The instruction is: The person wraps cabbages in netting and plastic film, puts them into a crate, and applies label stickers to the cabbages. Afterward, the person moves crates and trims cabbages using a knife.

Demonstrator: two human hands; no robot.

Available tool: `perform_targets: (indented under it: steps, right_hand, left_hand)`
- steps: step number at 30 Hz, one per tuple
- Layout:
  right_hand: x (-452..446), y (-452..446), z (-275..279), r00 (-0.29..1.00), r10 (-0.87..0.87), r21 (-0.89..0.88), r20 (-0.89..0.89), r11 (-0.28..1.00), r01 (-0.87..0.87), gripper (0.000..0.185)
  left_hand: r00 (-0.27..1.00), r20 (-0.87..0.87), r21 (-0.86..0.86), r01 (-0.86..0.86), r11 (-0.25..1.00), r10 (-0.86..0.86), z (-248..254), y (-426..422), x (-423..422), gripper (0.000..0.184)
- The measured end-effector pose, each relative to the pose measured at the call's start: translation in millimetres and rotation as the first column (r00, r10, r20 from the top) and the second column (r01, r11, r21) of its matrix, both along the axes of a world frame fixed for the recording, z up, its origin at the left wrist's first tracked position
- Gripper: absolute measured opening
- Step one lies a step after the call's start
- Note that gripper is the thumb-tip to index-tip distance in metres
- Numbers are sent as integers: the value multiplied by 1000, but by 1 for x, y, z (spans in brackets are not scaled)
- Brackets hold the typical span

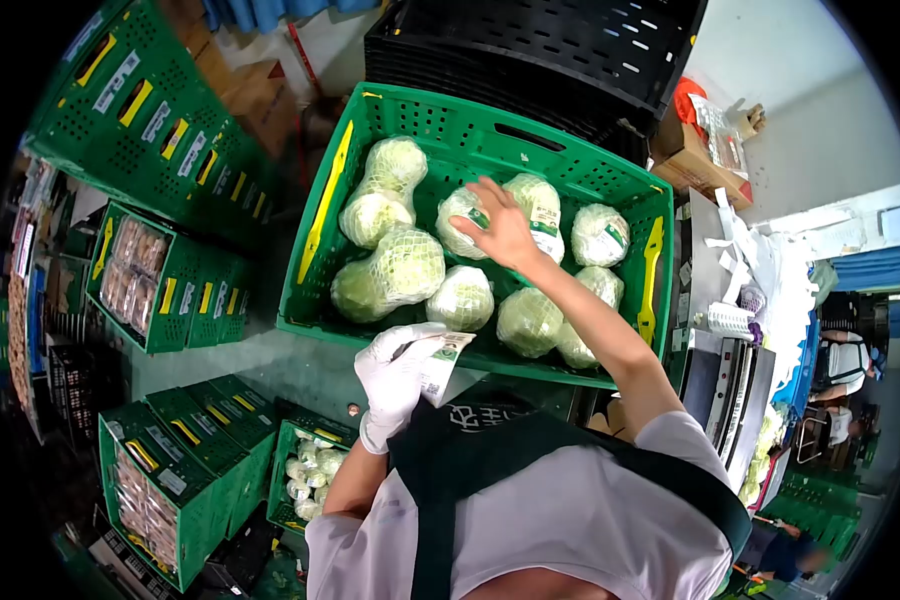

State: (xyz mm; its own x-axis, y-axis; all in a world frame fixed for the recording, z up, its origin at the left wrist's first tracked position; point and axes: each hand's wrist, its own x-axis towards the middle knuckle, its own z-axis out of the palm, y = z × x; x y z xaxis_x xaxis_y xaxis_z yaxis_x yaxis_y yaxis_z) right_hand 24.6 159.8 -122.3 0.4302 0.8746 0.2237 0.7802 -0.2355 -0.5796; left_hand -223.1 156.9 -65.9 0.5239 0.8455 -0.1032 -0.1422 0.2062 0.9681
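Observation:
A green crate (pixel 590 170) in front of me holds several pale green cabbages wrapped in clear film, some with net sleeves. My right hand (pixel 505 230), bare, is over the middle of the crate with its fingers spread. Its fingertips lie on or just above a wrapped cabbage (pixel 457 222) with a green label partly hidden beneath them. Right beside it is another cabbage (pixel 536 205) bearing a white and green label. At the crate's near side, my left hand (pixel 390 378), in a white glove, pinches a sheet of printed labels (pixel 440 374).
Black crates (pixel 540 70) are stacked behind the green crate. More green crates stand at the left, some holding packed goods (pixel 135 262), and one lower crate of cabbages (pixel 312 475). To the right are a cardboard box (pixel 698 160) and a bench with a machine (pixel 735 390). Other people are farther off.

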Motion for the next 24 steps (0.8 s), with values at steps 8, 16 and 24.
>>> perform_targets:
  steps: [8, 16, 24]
  right_hand:
    - [-68, -33, 94, 655, 473, -81, -590, 772, -631, 4]
    - [1, 114, 58, 937, 184, -83, -296, 973, -217, 37]
    - [-5, 167, 9, 962, 50, -552, 269, 826, 112, 62]
  left_hand:
    - [991, -3, -22, 133, 991, -133, -18, 20, -8, 19]
    - [983, -112, -317, 105, 943, -147, 14, 42, -56, 33]
    - [997, 56, -103, -38, 994, 44, 5, 52, -102, 39]
